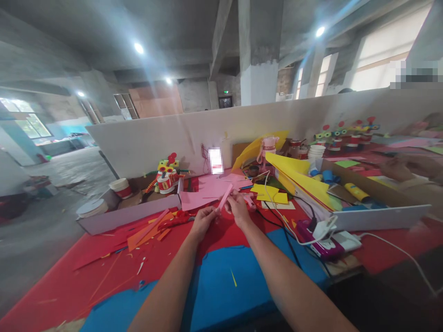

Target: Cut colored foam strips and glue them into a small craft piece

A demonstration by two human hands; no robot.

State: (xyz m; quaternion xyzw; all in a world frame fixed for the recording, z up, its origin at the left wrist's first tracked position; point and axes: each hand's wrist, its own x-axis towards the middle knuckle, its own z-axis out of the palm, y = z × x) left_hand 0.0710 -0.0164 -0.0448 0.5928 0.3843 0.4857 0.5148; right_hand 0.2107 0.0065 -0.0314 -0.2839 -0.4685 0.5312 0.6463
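My left hand (pixel 204 220) and my right hand (pixel 238 206) meet over the red table cover (pixel 69 286), both pinching a narrow pink paper strip (pixel 225 196) that slants up to the right between them. Just behind the hands lie pink paper sheets (pixel 204 191). Red scissors (pixel 178 217) rest left of my left hand. A blue sheet (pixel 224 281) lies under my forearms.
Orange paper scraps (pixel 147 233) lie to the left. A paper-cup craft figure (pixel 166 175) stands in a white box (pixel 131 214). Yellow sheets (pixel 297 177), a white tray (pixel 377 216), a purple device with white cables (pixel 320 240) sit right. Another person's hand (pixel 398 168) is at far right.
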